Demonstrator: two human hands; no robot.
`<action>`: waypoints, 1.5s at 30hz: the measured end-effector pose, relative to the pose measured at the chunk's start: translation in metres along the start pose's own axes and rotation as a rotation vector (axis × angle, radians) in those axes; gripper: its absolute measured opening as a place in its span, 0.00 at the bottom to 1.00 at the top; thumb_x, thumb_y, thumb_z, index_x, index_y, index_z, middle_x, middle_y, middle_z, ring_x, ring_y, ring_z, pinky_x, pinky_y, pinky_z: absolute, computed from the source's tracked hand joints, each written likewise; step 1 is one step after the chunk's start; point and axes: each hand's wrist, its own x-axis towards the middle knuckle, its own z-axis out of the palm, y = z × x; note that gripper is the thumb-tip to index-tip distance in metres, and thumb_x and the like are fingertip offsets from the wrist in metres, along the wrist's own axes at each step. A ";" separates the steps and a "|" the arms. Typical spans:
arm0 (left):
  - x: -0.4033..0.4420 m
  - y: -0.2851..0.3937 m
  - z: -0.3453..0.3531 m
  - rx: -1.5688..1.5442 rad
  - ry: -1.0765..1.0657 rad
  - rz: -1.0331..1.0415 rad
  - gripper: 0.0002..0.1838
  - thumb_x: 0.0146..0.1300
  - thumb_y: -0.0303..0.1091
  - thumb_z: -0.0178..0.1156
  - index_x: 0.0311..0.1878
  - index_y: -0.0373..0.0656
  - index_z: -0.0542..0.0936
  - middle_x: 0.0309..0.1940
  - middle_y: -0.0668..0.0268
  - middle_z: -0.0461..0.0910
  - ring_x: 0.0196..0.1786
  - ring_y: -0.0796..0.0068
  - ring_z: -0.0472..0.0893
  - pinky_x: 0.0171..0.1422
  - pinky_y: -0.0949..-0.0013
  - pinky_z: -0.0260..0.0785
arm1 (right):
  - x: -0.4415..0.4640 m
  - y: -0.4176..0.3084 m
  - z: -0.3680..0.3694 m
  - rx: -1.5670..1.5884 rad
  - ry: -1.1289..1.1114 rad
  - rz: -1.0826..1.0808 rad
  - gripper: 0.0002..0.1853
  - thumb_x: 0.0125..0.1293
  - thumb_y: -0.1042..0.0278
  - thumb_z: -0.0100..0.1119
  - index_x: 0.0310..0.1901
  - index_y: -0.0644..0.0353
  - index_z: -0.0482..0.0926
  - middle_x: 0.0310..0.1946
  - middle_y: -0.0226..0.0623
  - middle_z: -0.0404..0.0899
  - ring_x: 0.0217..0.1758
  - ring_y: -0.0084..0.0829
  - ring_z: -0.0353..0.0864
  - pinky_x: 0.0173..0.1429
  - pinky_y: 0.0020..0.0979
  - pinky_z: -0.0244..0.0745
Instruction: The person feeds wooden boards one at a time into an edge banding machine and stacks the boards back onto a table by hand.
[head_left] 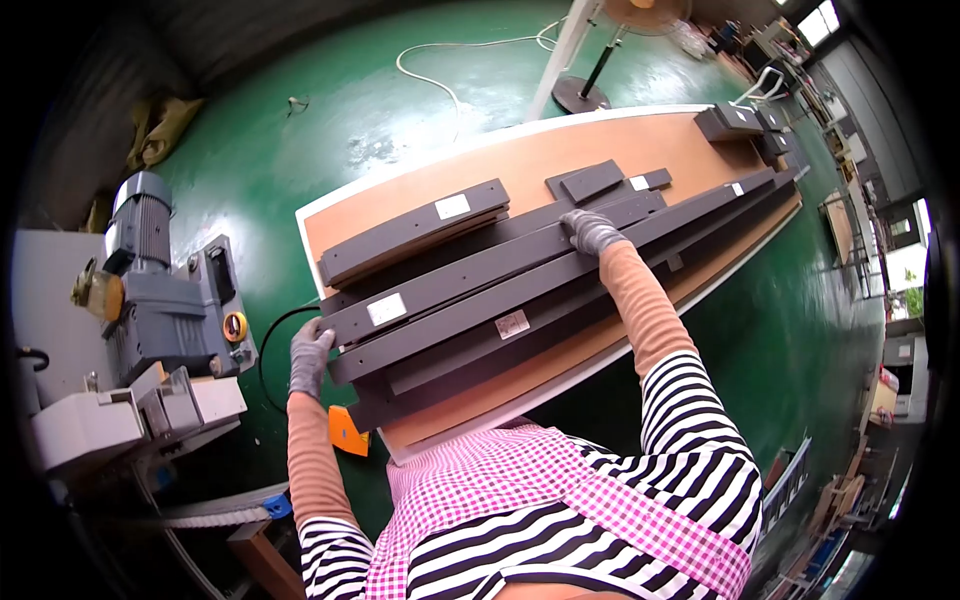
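Observation:
Several long dark grey boards lie on an orange-brown table (650,147) with a white edge. My left hand (311,355), in a grey glove, is at the left end of a long dark board (450,283) that bears a white label. My right hand (592,232), gloved too, rests its curled fingers on the same board farther right. In front of it lies another long board (440,335). Behind are a stack of shorter boards (420,228) with a white label and a small dark block (591,181).
A grey motor machine (165,320) stands at the left. An orange object (349,431) is by the table's near left corner. More dark pieces (735,122) are stacked at the far right end. Beyond the table is a fan stand (582,95) on the green floor.

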 end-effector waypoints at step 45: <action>-0.253 -0.066 -0.125 0.619 1.275 -0.414 0.28 0.60 0.47 0.62 0.60 0.42 0.74 0.59 0.56 0.74 0.66 0.55 0.69 0.76 0.50 0.49 | -0.072 -0.621 -0.070 0.226 0.355 -1.370 0.45 0.52 0.50 0.73 0.67 0.65 0.63 0.63 0.55 0.68 0.66 0.52 0.68 0.70 0.43 0.64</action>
